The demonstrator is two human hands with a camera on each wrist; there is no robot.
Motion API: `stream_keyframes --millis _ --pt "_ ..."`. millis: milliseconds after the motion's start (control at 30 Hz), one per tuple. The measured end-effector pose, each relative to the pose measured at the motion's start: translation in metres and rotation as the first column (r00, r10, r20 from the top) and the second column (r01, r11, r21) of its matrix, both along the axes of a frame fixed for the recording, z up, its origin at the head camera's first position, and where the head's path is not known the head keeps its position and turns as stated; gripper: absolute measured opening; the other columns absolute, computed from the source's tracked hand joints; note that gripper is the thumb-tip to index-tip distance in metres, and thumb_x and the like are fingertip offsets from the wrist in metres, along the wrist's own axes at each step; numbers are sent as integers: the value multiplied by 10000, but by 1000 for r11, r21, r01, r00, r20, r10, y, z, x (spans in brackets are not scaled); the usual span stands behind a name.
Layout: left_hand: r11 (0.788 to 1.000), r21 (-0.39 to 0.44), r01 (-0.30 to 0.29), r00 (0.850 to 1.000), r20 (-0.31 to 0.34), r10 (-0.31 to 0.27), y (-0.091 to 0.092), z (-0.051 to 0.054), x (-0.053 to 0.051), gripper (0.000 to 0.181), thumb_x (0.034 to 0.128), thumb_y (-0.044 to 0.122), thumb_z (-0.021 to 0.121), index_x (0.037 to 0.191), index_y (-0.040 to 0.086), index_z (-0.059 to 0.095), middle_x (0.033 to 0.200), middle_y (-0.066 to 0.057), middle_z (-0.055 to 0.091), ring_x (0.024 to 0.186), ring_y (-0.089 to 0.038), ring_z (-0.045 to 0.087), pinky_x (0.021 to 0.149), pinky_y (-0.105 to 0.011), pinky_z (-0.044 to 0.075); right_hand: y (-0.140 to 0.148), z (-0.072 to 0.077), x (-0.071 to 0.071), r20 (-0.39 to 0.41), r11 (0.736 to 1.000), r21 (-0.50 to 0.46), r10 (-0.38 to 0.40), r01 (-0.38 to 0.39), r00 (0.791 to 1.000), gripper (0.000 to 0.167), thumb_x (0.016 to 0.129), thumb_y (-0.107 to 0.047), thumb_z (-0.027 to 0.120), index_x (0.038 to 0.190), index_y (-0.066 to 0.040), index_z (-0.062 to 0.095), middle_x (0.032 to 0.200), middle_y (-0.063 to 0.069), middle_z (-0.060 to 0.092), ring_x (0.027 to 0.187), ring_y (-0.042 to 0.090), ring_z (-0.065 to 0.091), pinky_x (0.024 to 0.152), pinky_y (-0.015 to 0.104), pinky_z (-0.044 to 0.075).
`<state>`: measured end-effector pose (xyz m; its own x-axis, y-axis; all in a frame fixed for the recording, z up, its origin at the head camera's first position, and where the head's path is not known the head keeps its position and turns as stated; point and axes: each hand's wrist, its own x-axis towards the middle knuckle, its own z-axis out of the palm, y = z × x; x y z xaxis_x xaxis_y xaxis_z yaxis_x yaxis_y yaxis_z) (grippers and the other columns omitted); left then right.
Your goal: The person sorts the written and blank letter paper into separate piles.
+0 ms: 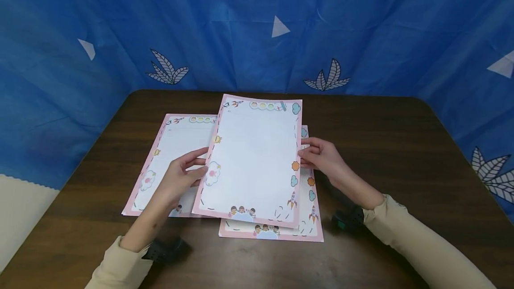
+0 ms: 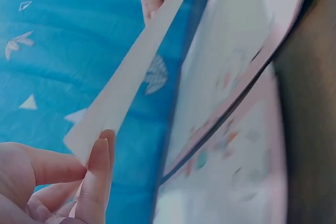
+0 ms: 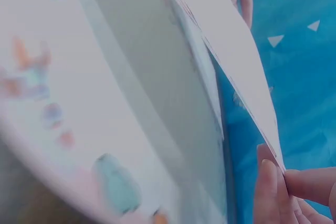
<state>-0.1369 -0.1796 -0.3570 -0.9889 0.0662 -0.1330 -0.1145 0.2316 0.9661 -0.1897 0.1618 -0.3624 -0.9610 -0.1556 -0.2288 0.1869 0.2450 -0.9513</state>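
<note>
A white sheet with a pink decorated border point(image 1: 253, 159) is held up above two similar ones, pinched at both side edges. The left hand point(image 1: 180, 177) grips its left edge, thumb in front and fingers behind. At the right edge, the right hand point(image 1: 323, 157) pinches it the same way. In the left wrist view the sheet point(image 2: 126, 77) appears nearly edge-on between the left hand's fingers point(image 2: 97, 177). The right wrist view shows its edge point(image 3: 241, 72) between the right thumb and fingers point(image 3: 268, 182). Beneath lie a left sheet point(image 1: 160, 168) and a right sheet point(image 1: 313, 231), partly covered.
The dark wooden table point(image 1: 373, 137) carries the papers near its middle. A blue curtain with white shapes point(image 1: 249, 35) hangs behind and beside it. Black devices are strapped at the left wrist point(image 1: 166, 249) and the right wrist point(image 1: 348, 220).
</note>
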Motion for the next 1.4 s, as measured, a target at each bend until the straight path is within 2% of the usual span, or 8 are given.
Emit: stream_keyframes --millis 300,467,667,867,1100,1167,1200,1400 --pt "981 -183 -60 998 -39 53 -45 27 0 499 933 129 584 1395 25 424 1169 -235 515 844 -134 609 702 -257 527 -52 11 -20 13 1000 -28 0 0 1000 359 904 -115 633 1244 -47 541 945 144 662 768 213 664 703 294 534" --pt "965 -249 -85 995 -69 70 -75 28 1 508 942 165 575 1393 -3 409 1108 -140 540 832 -100 565 692 -237 522 -87 12 -27 -2 998 -57 39 -39 999 356 896 -94 639 1237 -54 544 895 138 657 753 219 658 693 296 538" --pt "958 -251 -137 990 -45 130 -111 15 -7 539 930 198 596 1401 15 407 1039 -8 577 837 -118 579 690 -260 529 -125 8 -36 23 993 -104 54 -51 998 326 884 -80 652 1197 -53 566 846 134 648 708 208 655 662 288 542" --pt "945 -246 -215 977 -45 210 -174 -40 -29 552 846 384 670 1356 235 521 1108 -42 587 840 -127 619 669 -265 536 -154 3 -43 29 991 -114 79 -75 996 293 884 -72 648 1169 -48 584 848 126 639 690 195 650 648 277 540" --pt "925 -304 -228 971 -2 238 -190 -44 -24 613 857 420 639 1393 175 471 1137 -70 570 870 -154 610 689 -288 535 -176 -4 -43 42 990 -105 100 -95 994 257 883 -35 628 1136 -20 590 799 120 618 627 173 629 615 268 540" --pt "927 -282 -247 967 -7 256 -202 -59 -27 632 817 465 660 1371 208 499 1127 -53 573 861 -144 618 684 -275 534 -180 -6 -42 50 990 -99 101 -96 994 249 883 -38 624 1130 -22 589 782 118 616 610 172 625 610 268 540" --pt "927 -282 -248 966 3 260 -202 -59 -26 628 828 446 660 1376 191 492 1131 -66 571 867 -155 618 690 -279 534 -181 -8 -42 56 990 -100 102 -97 993 250 883 -36 624 1129 -21 587 782 120 615 602 171 623 609 272 540" --pt "933 -271 -237 965 47 259 -177 -32 -10 597 872 325 660 1383 85 466 1031 -2 592 805 -91 608 670 -237 527 -182 -13 -41 75 990 -117 93 -84 993 250 878 -23 637 1122 -14 583 786 128 591 591 172 601 604 280 542"
